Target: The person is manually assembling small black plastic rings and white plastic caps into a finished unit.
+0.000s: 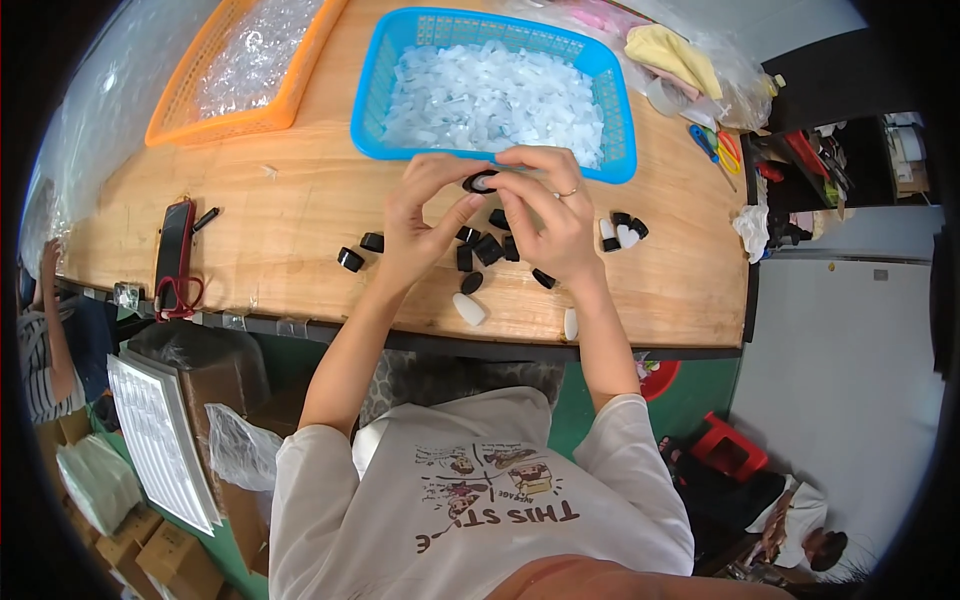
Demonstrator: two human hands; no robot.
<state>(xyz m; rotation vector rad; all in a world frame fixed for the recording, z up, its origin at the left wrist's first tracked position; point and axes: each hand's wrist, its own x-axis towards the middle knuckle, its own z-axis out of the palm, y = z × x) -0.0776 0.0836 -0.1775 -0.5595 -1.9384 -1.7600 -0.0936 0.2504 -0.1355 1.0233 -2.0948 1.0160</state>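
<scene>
Both hands meet over the wooden table (pixel 300 240), just in front of a blue basket (pixel 618 110). My left hand (pixel 425 215) and my right hand (pixel 548 210) together pinch a small black cap with a white insert (pixel 480 182) between their fingertips. Under the hands lie several loose black caps (pixel 488 248), with more black caps (pixel 350 259) to the left. White oval pieces (pixel 468 309) rest near the table's front edge. A few black and white parts (pixel 624 231) sit to the right of my right hand.
The blue basket holds many clear white plastic pieces. An orange basket (pixel 200 125) with clear bagged parts stands at the back left. A phone (pixel 173 250) and red scissors (pixel 180 296) lie at the left edge. Scissors, cloth and bags crowd the back right. Other people sit at lower left and lower right.
</scene>
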